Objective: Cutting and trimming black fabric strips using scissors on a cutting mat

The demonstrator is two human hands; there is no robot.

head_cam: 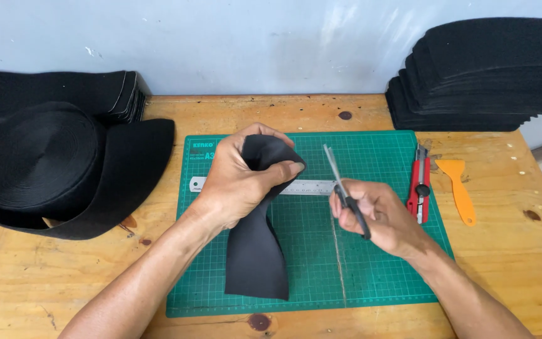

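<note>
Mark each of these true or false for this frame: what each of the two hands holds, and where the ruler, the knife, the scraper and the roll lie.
1. The left hand grips a folded black strip. True.
2. The right hand holds a pen. False: it holds scissors, blades pointing up.
3. A metal ruler lies on the green cutting mat. True.
4. The red utility knife lies left of the mat. False: it lies at the mat's right edge.
5. The orange scraper rests on the wooden table. True.
6. The big black roll sits at the right. False: it sits at the left.
</note>
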